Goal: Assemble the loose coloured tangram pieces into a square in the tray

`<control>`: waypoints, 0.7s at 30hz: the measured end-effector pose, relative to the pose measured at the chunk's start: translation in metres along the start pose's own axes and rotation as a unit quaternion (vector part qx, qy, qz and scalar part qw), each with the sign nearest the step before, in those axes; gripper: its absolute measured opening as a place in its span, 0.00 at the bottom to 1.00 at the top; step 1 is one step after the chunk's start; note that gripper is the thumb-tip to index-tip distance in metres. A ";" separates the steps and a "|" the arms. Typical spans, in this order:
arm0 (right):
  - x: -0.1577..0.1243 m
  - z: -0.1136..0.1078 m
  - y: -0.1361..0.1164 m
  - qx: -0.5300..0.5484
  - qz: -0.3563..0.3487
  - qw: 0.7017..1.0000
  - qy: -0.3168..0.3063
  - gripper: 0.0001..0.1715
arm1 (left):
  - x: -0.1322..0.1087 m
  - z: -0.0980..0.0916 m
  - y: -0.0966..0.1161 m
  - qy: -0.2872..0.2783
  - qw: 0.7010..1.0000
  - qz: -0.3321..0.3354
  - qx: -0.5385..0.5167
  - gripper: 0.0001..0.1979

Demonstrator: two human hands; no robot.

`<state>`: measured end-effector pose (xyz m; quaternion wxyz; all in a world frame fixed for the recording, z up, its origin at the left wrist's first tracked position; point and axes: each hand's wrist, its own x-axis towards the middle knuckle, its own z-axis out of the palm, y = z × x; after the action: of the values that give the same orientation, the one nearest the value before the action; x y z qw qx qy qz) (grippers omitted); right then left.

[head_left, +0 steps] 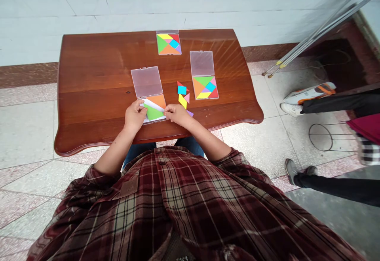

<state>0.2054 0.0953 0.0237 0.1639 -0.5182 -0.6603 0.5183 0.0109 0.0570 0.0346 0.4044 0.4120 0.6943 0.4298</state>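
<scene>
A pale tiled wall [133, 4] rose at the far side, above a mottled brown skirting [29, 75]. The floor [26, 130] had light speckled tiles with pinkish bands. The glossy brown wooden surface [97, 71] stood near the wall, faint light streaks on its far right. Metal poles [289, 56] slanted at the far right.

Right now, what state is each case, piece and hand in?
Near case: lid open, partly filled.
Right case: lid open, filled.
Far case: filled, lid angle unclear.
Orange triangle: in near case.
Green triangle: over near case, seating unclear.
Red triangle: loose, partly covered.
Blue square: loose, overlapping red triangle.
Yellow parallelogram: loose.
Pink triangle: loose.
Purple triangle: loose, partly hidden.
Left hand: touching green triangle.
Right hand: touching green triangle.
</scene>
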 end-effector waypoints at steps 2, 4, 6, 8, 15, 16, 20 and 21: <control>-0.001 -0.002 -0.002 -0.022 -0.001 1.000 0.001 0.05 | 0.003 0.001 -0.002 -0.007 1.000 -0.006 0.004 0.14; -0.004 -0.006 -0.006 -0.028 0.004 1.000 -0.001 0.05 | 0.005 0.001 -0.005 -0.014 1.000 -0.008 0.006 0.15; -0.007 -0.009 -0.011 -0.015 0.012 1.000 0.002 0.07 | 0.007 0.002 -0.005 -0.023 1.000 -0.006 0.008 0.15; -0.010 -0.013 -0.014 0.004 0.024 1.000 0.008 0.08 | 0.008 0.003 -0.004 -0.028 0.999 -0.011 0.015 0.16; -0.012 -0.016 -0.014 0.042 0.039 0.998 0.019 0.09 | 0.004 0.005 0.008 -0.036 0.997 -0.035 0.067 0.16; -0.013 -0.016 -0.014 0.044 0.039 0.998 0.021 0.08 | 0.004 0.006 0.010 -0.037 0.996 -0.037 0.071 0.16; -0.013 -0.015 -0.014 0.049 0.038 0.998 0.024 0.08 | 0.002 0.007 0.013 -0.039 0.995 -0.039 0.081 0.17; -0.013 -0.015 -0.014 0.049 0.037 0.998 0.023 0.08 | 0.002 0.008 0.013 -0.038 0.995 -0.038 0.080 0.17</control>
<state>0.2146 0.0929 0.0457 0.1854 -0.5454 -0.6106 0.5434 0.0204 0.0653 0.0442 0.4121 0.4324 0.7259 0.3409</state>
